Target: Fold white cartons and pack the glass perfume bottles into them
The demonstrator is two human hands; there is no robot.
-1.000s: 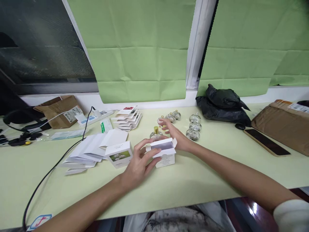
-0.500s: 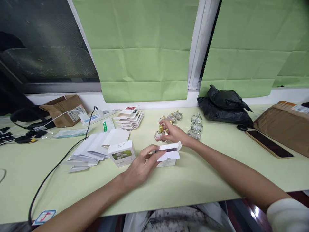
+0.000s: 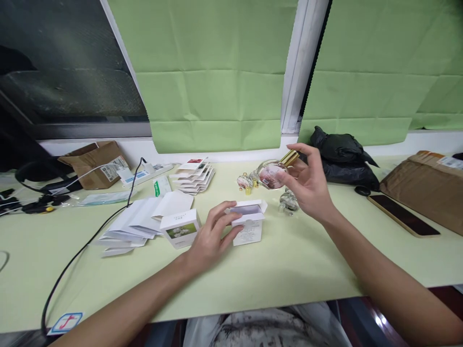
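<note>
A round glass perfume bottle [image 3: 272,173] with a gold neck is held up and tilted by my right hand [image 3: 307,185], its fingers closed around the neck and side. My left hand [image 3: 217,236] grips the left side of a small white carton [image 3: 249,231], whose top is open with the flaps up. Just left of that hand stands a closed white box [image 3: 181,229] with a flower picture. Behind the carton, more glass bottles [image 3: 245,180] with gold parts rest on the table. Other clear glass pieces [image 3: 288,201] sit below my right hand, partly hidden.
Flattened white cartons [image 3: 139,219] lie at the left, with a stack of folded cartons [image 3: 194,176] behind. A black cable [image 3: 90,243] crosses the left side. At the right are a black plastic bag [image 3: 340,159], a phone [image 3: 403,215] and a brown parcel [image 3: 427,188].
My right hand has lifted a perfume bottle off the table and moved up and right with it. The white carton has turned slightly upright in my left hand, showing its open top.
</note>
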